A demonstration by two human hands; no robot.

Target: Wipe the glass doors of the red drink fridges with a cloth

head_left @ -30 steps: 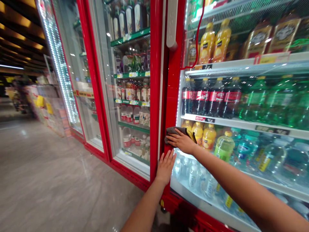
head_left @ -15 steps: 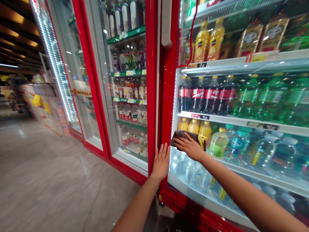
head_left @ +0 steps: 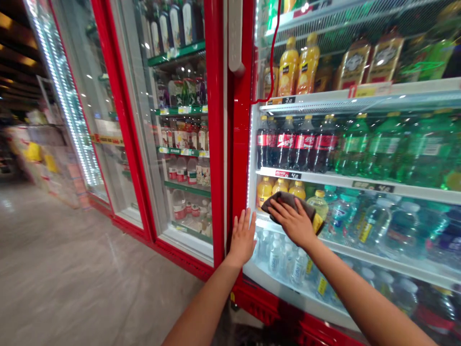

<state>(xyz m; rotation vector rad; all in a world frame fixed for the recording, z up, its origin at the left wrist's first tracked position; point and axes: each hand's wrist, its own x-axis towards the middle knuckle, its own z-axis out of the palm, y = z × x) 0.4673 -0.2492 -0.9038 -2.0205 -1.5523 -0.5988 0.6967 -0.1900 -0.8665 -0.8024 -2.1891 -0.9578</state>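
Note:
My left hand [head_left: 243, 240] lies flat on the red frame [head_left: 242, 163] of a glass-fronted drinks fridge, with its fingers stretched upward and slightly apart. Under my right hand [head_left: 295, 225] is a dark grey cleaning cloth [head_left: 308, 206] with a yellow patch at its lower right edge. The palm and extended fingers press the cloth to the glass, to the right of my left hand. Behind it, partly covered, stand bottles of orange drink [head_left: 264, 190] and a pale green drink bottle [head_left: 320, 204].
Cola bottles [head_left: 305, 144] and green bottles [head_left: 385, 149] line the shelf above. A red cord [head_left: 273, 53] hangs near the grey handle [head_left: 236, 38]. Another red-framed fridge [head_left: 212, 144] adjoins on the left, beside the grey floor [head_left: 90, 283]. Stacked goods [head_left: 54, 163] stand farther back.
My right hand and the cloth have moved a little right across the glass, away from the frame. My left hand stays on the frame. The view has turned slightly right.

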